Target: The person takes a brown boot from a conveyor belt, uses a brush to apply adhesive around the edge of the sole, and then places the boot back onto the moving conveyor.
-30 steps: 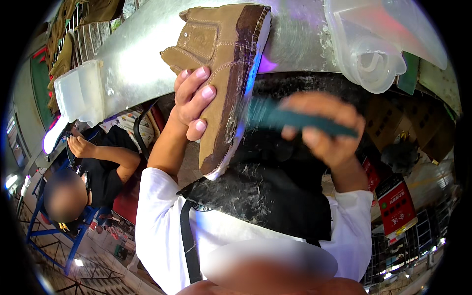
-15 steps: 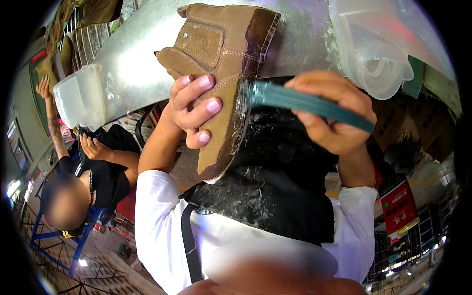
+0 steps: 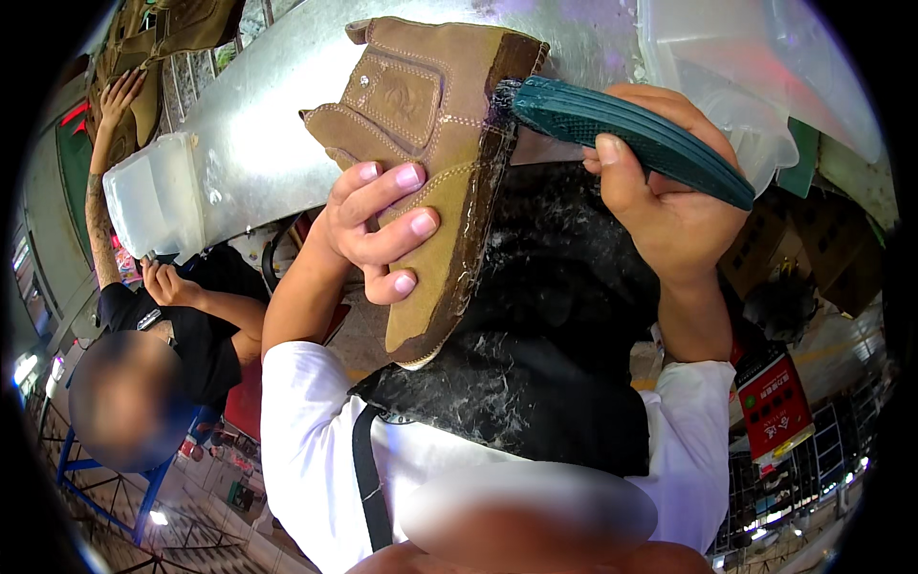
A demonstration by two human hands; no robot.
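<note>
My left hand [image 3: 378, 225] is closed around a brown suede boot upper [image 3: 411, 124], its fingers spread over the outer side. White stitching and an embossed patch show on the shaft. A dark, wet-looking band [image 3: 469, 249] runs along the lower edge from toe to heel. In my right hand [image 3: 669, 182] is a dark green brush [image 3: 622, 129] with a ribbed handle. Its bristles touch the dark band near the heel end of the boot. The palm of my left hand is hidden behind the boot.
A metal work surface [image 3: 273, 115] lies beyond the boot. Translucent plastic containers stand on the left [image 3: 158, 196] and right [image 3: 755, 91]. More brown boots [image 3: 186, 24] hang at the far left. A co-worker in black [image 3: 206, 316] sits on the left, one arm raised toward them.
The brush has moved along the boot's edge from the middle toward the heel, and its handle has turned. The boot has shifted slightly toward me. The co-worker's raised hand has moved up.
</note>
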